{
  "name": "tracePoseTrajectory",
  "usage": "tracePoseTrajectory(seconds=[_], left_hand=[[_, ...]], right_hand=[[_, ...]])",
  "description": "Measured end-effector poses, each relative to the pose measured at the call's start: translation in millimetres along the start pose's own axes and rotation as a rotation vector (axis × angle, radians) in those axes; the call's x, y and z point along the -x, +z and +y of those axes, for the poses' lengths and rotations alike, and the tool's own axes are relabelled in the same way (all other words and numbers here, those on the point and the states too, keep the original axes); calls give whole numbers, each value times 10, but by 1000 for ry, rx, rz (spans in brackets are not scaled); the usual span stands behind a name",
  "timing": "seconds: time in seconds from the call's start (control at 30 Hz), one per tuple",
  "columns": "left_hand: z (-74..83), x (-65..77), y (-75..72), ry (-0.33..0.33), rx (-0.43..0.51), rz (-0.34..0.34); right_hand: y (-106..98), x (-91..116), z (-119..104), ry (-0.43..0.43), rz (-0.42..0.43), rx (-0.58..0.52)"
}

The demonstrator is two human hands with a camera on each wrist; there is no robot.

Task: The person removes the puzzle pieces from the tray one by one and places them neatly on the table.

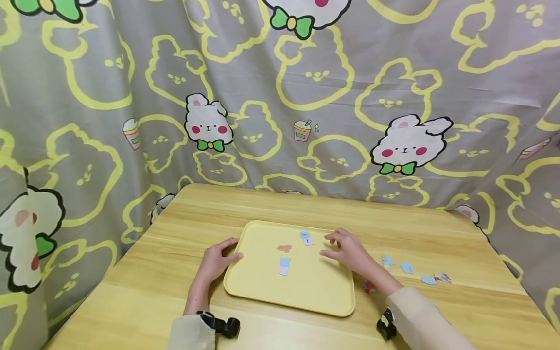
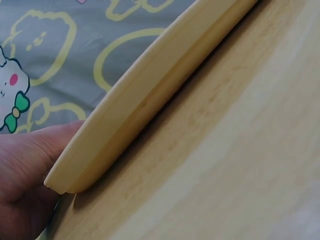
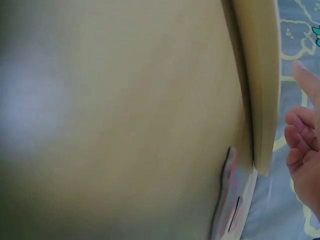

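Note:
A yellow tray (image 1: 258,287) lies on the wooden table, its near wall (image 2: 135,100) large in the left wrist view. My left hand (image 1: 215,262) grips the tray's left rim, thumb over the edge. On the tray are an orange paper piece (image 1: 284,248), a light-blue piece (image 1: 285,261) meeting a pale piece (image 1: 283,271), and farther back another blue piece (image 1: 305,235) against a white one (image 1: 308,241). Over the tray's right side hovers my right hand (image 1: 347,249), thumb and fingers apart with nothing between them. In the right wrist view its fingers (image 3: 300,132) are loosely bent.
Right of the tray, several paper pieces lie on the table (image 1: 144,287): a blue one (image 1: 407,268), another blue one (image 1: 429,280) beside a multicoloured one (image 1: 445,277), and a red one (image 1: 369,287) partly behind my right forearm. A patterned curtain (image 1: 262,82) hangs behind the table.

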State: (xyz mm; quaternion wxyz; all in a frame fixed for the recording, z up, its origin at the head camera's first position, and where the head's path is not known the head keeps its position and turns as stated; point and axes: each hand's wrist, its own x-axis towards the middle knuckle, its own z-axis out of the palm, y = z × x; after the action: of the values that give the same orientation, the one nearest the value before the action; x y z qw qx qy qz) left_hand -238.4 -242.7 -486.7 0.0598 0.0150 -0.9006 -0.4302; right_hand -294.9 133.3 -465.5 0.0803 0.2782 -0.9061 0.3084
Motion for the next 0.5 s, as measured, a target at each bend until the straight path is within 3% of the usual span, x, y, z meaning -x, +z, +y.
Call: tracePoseTrajectory(seconds=[0.27, 0.5], left_hand=[[1, -1, 22, 17, -25, 13], [-13, -10, 13, 7, -15, 17]], right_hand=[[113, -172, -29, 24, -83, 7], [184, -282, -82, -109, -126, 44]])
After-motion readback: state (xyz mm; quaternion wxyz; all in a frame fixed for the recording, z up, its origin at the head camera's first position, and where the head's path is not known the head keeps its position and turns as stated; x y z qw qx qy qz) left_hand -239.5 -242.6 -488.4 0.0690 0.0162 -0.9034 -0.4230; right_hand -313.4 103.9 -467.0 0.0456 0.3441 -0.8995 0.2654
